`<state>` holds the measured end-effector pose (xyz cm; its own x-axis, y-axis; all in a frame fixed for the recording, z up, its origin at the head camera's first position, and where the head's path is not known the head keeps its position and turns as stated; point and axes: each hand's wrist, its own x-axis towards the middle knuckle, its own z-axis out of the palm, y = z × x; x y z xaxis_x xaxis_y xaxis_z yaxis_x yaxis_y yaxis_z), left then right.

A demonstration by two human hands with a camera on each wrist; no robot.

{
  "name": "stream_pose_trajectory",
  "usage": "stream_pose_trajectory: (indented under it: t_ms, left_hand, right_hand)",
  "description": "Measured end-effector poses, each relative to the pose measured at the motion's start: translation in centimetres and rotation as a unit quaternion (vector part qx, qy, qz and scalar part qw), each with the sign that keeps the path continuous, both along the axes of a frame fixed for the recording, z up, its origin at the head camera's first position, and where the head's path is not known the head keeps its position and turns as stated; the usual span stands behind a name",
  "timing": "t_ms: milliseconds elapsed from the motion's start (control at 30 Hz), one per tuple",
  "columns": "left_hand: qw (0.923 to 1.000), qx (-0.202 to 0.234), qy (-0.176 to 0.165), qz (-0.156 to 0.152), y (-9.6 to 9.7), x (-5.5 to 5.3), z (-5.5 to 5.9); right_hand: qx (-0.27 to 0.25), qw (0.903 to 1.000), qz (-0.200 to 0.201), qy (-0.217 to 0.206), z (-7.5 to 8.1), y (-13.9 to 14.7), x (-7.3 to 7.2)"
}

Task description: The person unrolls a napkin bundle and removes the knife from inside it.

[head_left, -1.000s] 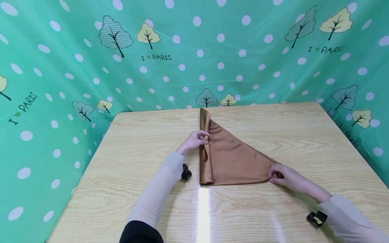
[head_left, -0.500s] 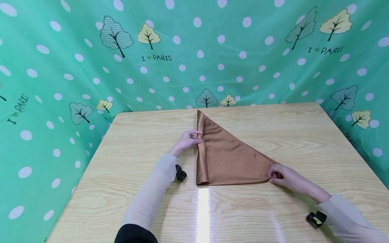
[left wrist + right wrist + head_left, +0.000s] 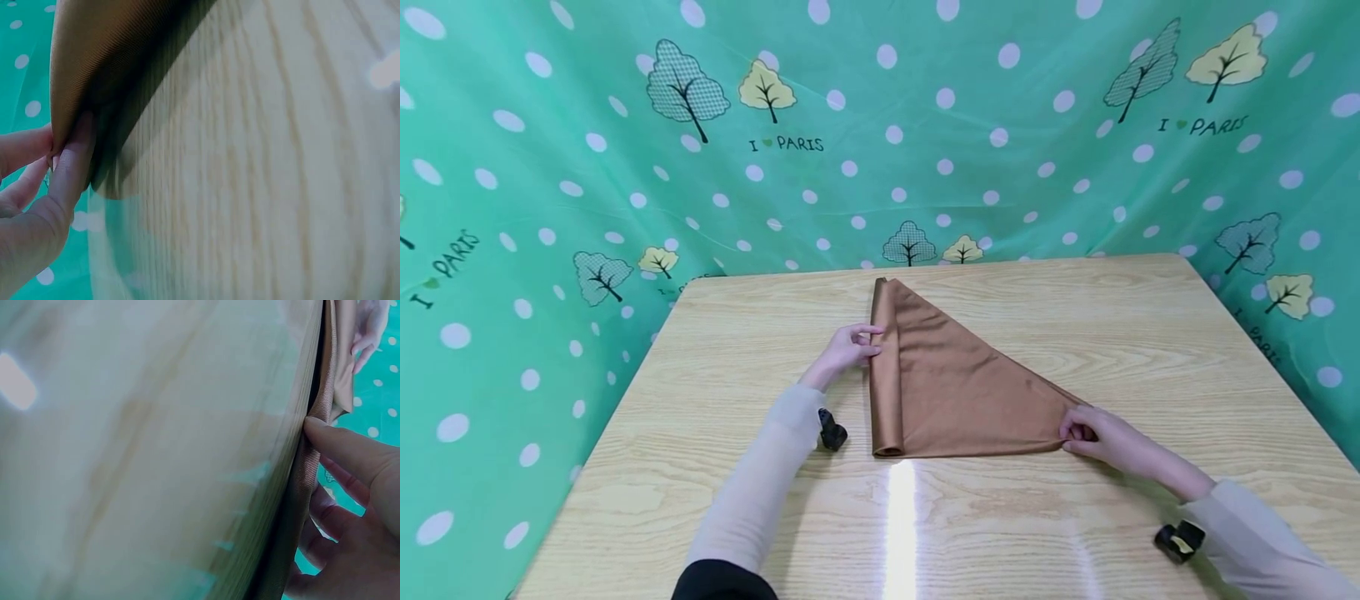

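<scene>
A brown satin-like cloth (image 3: 970, 383) lies on the table, folded to a triangle that narrows to the right. Along its left side runs a rolled band (image 3: 888, 400), its spiral end visible at the front. My left hand (image 3: 848, 346) pinches this band at mid-length; in the left wrist view the cloth edge (image 3: 94, 56) sits between thumb and fingertips. At the right corner, my right hand (image 3: 1101, 433) pinches the cloth between thumb and curled fingers. The right wrist view shows the thumb at the cloth's near edge (image 3: 312, 462), with the fingers partly hidden behind it.
The wooden table (image 3: 737, 350) extends around the cloth, with a bright light reflection in front of it. A green dotted curtain (image 3: 850, 125) with tree prints hangs behind the table and along both sides. Small black cameras (image 3: 832, 431) sit on both wrists.
My left hand has moved left, and the rolled band has shifted left with it. The band now looks smoother and more even. My right hand stays at the right corner.
</scene>
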<state>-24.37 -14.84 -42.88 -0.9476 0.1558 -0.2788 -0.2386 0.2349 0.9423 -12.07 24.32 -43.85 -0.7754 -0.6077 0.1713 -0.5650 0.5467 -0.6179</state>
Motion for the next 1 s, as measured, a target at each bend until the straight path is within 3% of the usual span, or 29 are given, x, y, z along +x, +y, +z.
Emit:
stream_pose_trajectory:
  t_ms: [267,667,1000]
  left_hand:
    - [0.9992,-0.038,-0.007,0.010,-0.5,0.1,-0.2]
    - [0.9981,-0.061,-0.013,0.004,-1.1,0.1,-0.2]
    - [0.9971,-0.074,0.017,0.006,-1.2,0.3,-0.4]
  right_hand:
    - [0.003,1.0000,-0.003,0.005,0.0,0.0,0.0]
    - [0.004,0.9999,-0.001,0.009,0.0,0.0,0.0]
    - [0.008,0.9999,-0.005,0.010,-0.2,-0.1,0.0]
